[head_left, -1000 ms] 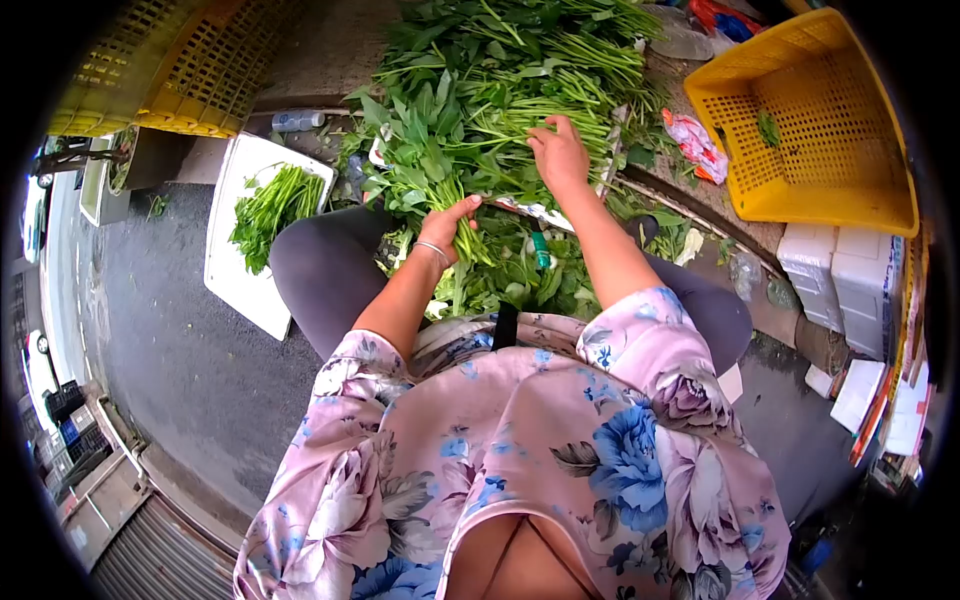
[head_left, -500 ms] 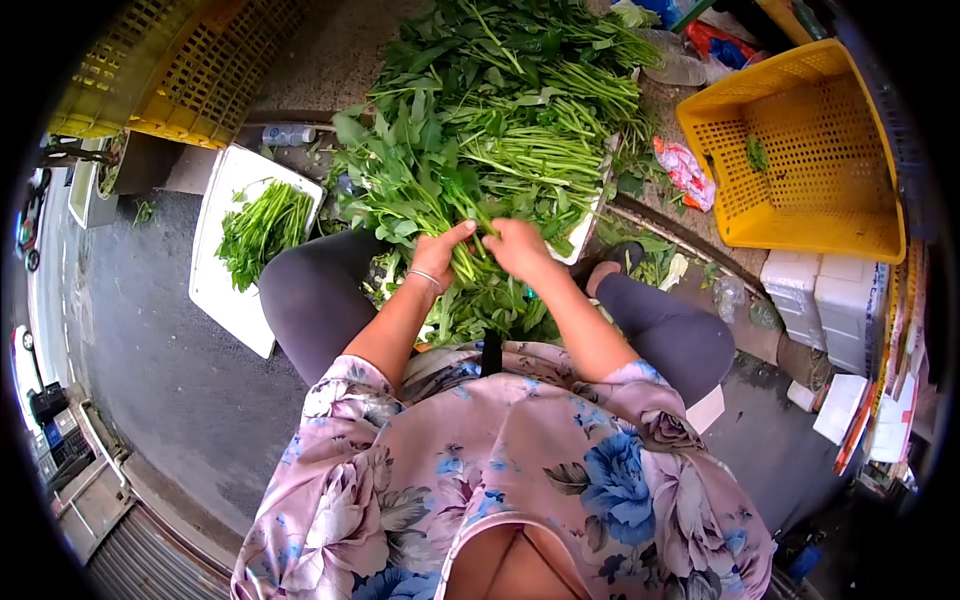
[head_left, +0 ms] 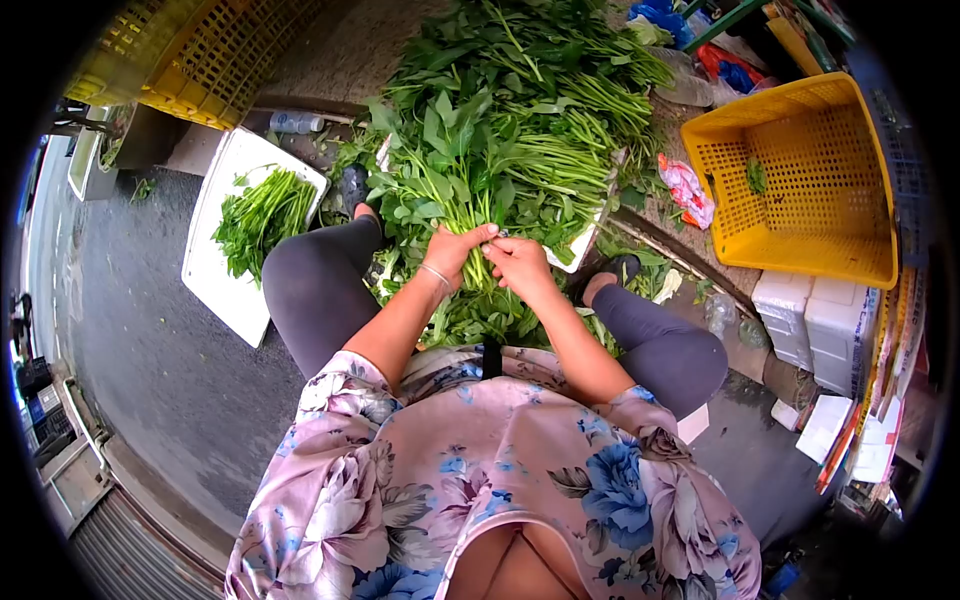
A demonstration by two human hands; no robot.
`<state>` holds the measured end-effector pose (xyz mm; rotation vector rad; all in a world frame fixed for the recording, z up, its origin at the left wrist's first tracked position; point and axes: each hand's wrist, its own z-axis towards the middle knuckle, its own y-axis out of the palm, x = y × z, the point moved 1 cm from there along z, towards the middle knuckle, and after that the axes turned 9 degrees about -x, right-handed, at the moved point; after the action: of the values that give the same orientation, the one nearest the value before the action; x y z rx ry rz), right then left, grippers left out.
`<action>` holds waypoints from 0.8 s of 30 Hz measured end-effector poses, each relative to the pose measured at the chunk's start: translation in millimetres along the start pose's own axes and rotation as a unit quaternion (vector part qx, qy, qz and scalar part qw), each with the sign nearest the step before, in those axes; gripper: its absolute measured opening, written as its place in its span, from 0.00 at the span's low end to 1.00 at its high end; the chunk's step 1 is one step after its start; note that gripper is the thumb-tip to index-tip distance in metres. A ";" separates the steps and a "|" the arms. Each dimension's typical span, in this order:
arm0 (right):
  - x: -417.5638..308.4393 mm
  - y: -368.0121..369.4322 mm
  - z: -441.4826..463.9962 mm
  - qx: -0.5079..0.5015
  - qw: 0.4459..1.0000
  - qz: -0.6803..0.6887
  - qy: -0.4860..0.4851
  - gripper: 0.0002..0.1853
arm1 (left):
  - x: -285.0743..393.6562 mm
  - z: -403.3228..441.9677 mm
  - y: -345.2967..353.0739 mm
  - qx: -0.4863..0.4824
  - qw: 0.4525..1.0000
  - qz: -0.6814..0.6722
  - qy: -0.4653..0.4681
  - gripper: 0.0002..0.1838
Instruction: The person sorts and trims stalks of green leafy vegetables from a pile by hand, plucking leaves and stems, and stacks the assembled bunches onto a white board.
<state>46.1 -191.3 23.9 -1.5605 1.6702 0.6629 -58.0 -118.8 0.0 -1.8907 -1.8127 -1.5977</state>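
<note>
My left hand (head_left: 450, 253) is closed round the stems of a bunch of leafy greens (head_left: 455, 195), whose leaves point away from me. Right beside it, my right hand (head_left: 519, 266) has its fingers pinched at the same stems, its fingertips close to my left thumb. Beyond both hands lies a large pile of greens (head_left: 560, 130) with long stems. Loose leaves (head_left: 480, 318) lie below the hands, between my legs. At the left, another bunch of greens (head_left: 262, 222) rests on a white board (head_left: 215, 275).
A yellow basket (head_left: 800, 180) with a few leaves inside stands at the right, above white foam boxes (head_left: 815, 325). More yellow baskets (head_left: 210, 60) are at the upper left, near a plastic bottle (head_left: 296, 122). A red and white bag (head_left: 685, 190) lies beside the pile.
My right hand has come from the pile to the bunch in my left hand, and now both hands are close together at its stems. The view has shifted slightly.
</note>
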 end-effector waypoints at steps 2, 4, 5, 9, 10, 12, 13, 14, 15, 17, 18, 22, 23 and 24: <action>-3.7 5.4 1.9 -0.003 1.000 -0.008 -0.013 0.09 | 2.4 1.1 -2.3 -0.024 0.999 -0.005 -0.026 0.06; -7.3 11.3 -2.8 0.062 0.987 0.149 -0.024 0.08 | 10.0 1.0 -1.1 -0.016 0.999 -0.031 -0.039 0.06; -4.0 11.5 -2.9 0.061 0.987 0.146 -0.023 0.08 | 13.6 0.8 -0.9 -0.009 0.997 -0.054 -0.055 0.06; 17.5 -3.3 -9.2 0.052 0.981 0.180 -0.046 0.07 | 30.9 -1.6 7.0 0.047 0.993 -0.105 -0.020 0.06; 18.8 -9.4 -12.3 -0.056 0.997 0.028 0.053 0.09 | 41.0 -2.5 6.6 0.038 0.992 -0.123 0.016 0.05; -8.8 -23.6 -14.2 -0.197 0.955 -0.152 0.161 0.21 | 63.1 -4.0 6.8 0.039 0.982 -0.167 0.083 0.05; -31.3 -34.7 -2.3 -0.124 0.954 -0.231 0.148 0.30 | 70.5 -4.6 6.7 0.034 0.975 -0.186 0.117 0.06; -39.0 -49.4 19.4 -0.012 0.983 -0.171 0.067 0.31 | 73.6 -4.0 6.7 0.045 0.972 -0.189 0.129 0.07; -69.8 -61.1 33.3 0.074 0.985 -0.156 0.020 0.31 | 74.2 -1.8 5.7 0.045 0.972 -0.191 0.131 0.07; -108.9 -86.6 82.3 0.230 0.942 -0.184 -0.164 0.25 | 73.2 5.4 0.8 -0.017 0.960 -0.234 0.149 0.09; -120.8 -98.1 113.7 0.280 0.923 -0.207 -0.163 0.23 | 66.0 11.2 -5.9 -0.022 0.957 -0.261 0.124 0.10; -152.2 -107.9 162.2 0.247 0.952 -0.164 -0.078 0.17 | 56.5 20.5 -9.4 0.020 0.948 -0.312 0.060 0.06; -151.0 -105.2 162.3 0.246 0.952 -0.165 -0.080 0.17 | 55.3 21.6 -7.3 0.035 0.952 -0.299 0.059 0.07; -147.0 -98.2 157.1 0.229 0.960 -0.097 -0.130 0.15 | 52.7 25.0 -9.0 0.030 0.952 -0.298 0.058 0.07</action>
<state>166.9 8.8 60.0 -1.2232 1.3345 0.3272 -62.5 -63.3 19.6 -1.2467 -2.4922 -1.7232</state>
